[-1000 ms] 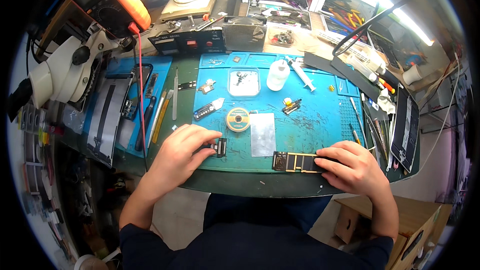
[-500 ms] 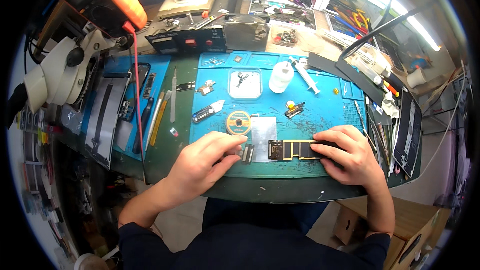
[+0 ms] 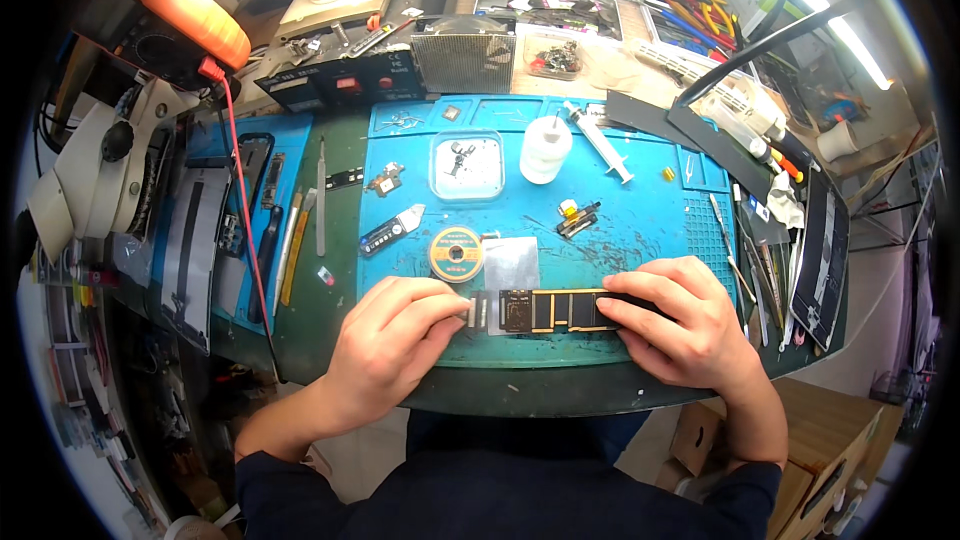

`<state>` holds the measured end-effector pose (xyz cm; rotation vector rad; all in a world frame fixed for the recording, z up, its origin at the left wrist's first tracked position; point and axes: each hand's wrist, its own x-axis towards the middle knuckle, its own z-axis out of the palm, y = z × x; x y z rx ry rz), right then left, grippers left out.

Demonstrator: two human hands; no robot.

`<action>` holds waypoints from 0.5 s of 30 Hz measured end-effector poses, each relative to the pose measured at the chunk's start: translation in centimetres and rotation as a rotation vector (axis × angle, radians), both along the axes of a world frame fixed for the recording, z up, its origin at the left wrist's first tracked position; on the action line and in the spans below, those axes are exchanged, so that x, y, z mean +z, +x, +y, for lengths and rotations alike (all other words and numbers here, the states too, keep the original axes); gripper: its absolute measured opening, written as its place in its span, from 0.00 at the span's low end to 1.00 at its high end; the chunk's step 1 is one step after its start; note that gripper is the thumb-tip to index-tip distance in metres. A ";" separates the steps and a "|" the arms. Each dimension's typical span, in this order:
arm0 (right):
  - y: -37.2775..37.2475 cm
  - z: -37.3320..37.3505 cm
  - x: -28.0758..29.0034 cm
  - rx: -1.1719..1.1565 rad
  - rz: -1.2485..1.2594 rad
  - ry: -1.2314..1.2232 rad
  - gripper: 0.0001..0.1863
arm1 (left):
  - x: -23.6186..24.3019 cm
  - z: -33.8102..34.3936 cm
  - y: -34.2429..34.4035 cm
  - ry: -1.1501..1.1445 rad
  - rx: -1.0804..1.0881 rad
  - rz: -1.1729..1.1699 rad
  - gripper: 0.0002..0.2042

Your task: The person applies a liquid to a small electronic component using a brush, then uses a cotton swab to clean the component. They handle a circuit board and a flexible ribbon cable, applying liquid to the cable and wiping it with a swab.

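Between the thumb and fingertips of my left hand [image 3: 405, 330] is a small dark circuit board piece [image 3: 479, 312] with silvery parts. My right hand [image 3: 680, 325] pinches the right end of a longer black circuit board [image 3: 556, 311] with gold edging. The two boards lie nearly in line, a narrow gap between their facing ends. Under that gap is a grey metal plate [image 3: 513, 258], partly covered by the boards. Just beyond my left fingers sits a round spool [image 3: 456, 254] with an orange label.
On the blue mat stand a white bottle [image 3: 545, 150] and a clear square dish [image 3: 467, 166] of small parts. A syringe [image 3: 598, 144], a folding knife [image 3: 392, 230] and a small flex part [image 3: 577, 219] lie nearby. Tweezers and screwdrivers [image 3: 268, 250] are at left.
The whole view has shifted slightly. My left hand has turned the small board piece from a slant to nearly in line with the longer board. My right hand keeps its hold.
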<state>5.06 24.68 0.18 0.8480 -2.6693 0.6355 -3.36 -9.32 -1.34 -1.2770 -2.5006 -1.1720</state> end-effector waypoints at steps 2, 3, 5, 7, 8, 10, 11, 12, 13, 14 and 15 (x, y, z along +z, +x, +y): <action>-0.5 -0.3 0.2 0.006 0.010 -0.003 0.22 | -0.2 -0.7 0.0 0.001 0.023 0.003 0.16; -0.7 -0.6 0.4 0.006 -0.011 0.010 0.23 | -0.3 -1.0 0.0 0.004 0.037 0.003 0.16; -1.1 -1.1 0.6 0.005 -0.052 0.035 0.23 | -0.3 -1.2 0.4 0.009 0.051 -0.022 0.15; -1.4 -0.9 0.6 0.015 -0.088 0.026 0.23 | -0.3 -1.1 0.5 0.028 0.063 -0.040 0.15; -1.5 -0.8 0.7 0.019 -0.107 0.022 0.24 | -0.3 -1.0 0.5 0.036 0.064 -0.044 0.15; -1.6 -0.9 0.9 0.026 -0.092 0.033 0.24 | -0.4 -0.6 0.6 0.052 0.068 -0.050 0.15; -1.7 -0.9 1.0 0.029 -0.085 0.039 0.24 | -0.5 -0.4 0.6 0.059 0.070 -0.049 0.15; -1.7 -0.8 1.0 0.038 -0.093 0.043 0.24 | -0.5 -0.2 0.5 0.066 0.067 -0.048 0.15; -1.6 -0.5 0.8 0.046 -0.102 0.047 0.24 | -0.5 0.0 0.5 0.068 0.068 -0.048 0.15; -1.6 -0.2 0.7 0.054 -0.110 0.050 0.24 | -0.6 0.1 0.5 0.070 0.068 -0.049 0.16; -1.5 -0.1 0.5 0.048 -0.106 0.053 0.24 | -0.6 0.2 0.6 0.069 0.071 -0.050 0.16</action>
